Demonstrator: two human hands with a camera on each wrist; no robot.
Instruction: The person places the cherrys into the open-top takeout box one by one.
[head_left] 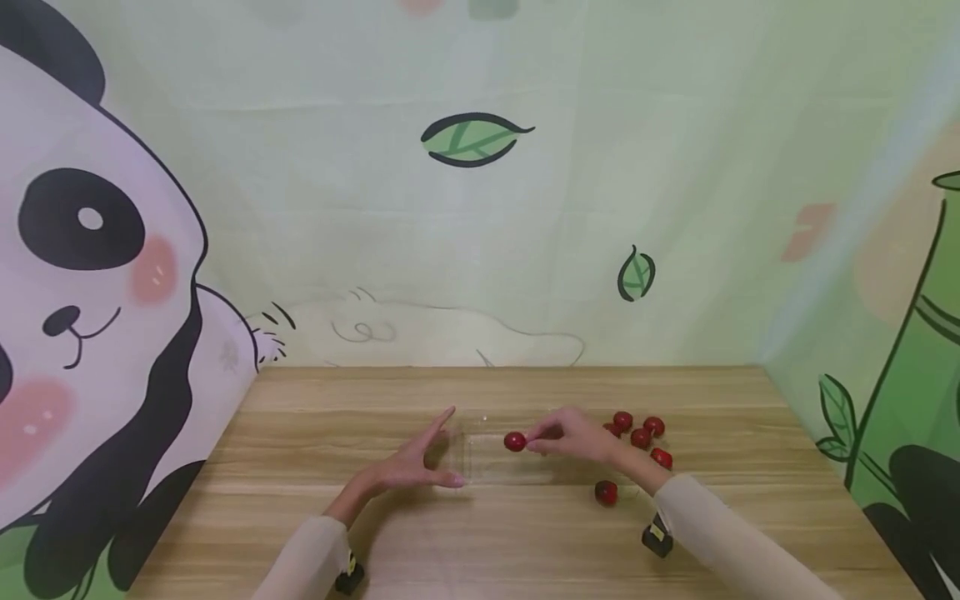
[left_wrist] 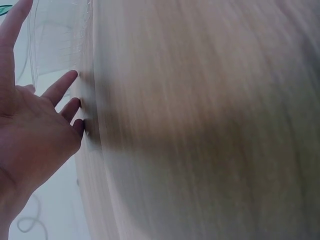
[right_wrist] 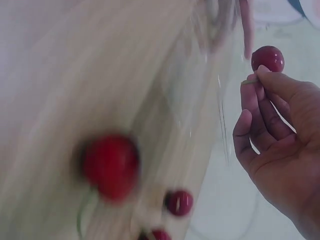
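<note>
My right hand (head_left: 573,436) pinches the stem of a dark red cherry (head_left: 514,442) between thumb and fingertips. In the right wrist view the held cherry (right_wrist: 268,59) is glossy, with a short bit of stem at the fingertips. The cherry overlaps a clear plastic container (left_wrist: 57,42) in the head view. At that container's left end is my left hand (head_left: 408,467), thumb and fingers spread wide along the side. The left wrist view shows the fingers (left_wrist: 61,88) extended, palm bare.
Several loose cherries (head_left: 641,438) lie on the wooden table (head_left: 330,400) right of the container, partly behind the right wrist. One cherry (head_left: 606,492) sits nearer the front. A printed cloth (head_left: 360,208) with a panda and leaves hangs behind the table's far edge.
</note>
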